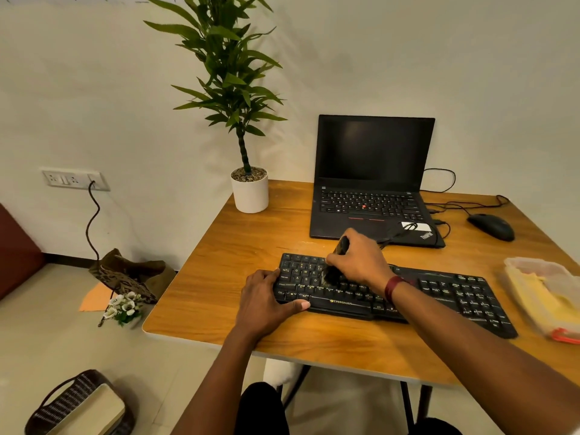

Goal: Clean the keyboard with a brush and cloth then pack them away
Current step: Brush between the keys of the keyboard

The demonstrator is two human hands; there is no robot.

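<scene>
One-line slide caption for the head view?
Right hand brushes the keyboard with a brush; left hand steadies it.

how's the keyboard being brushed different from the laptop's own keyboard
The keyboard is a separate, wide board with a number pad, lying at the desk's near edge; the laptop keys are built in, fewer, farther back. The left hand steadies the keyboard while the right hand works the brush on it; the laptop is untouched. Both are black.
</scene>
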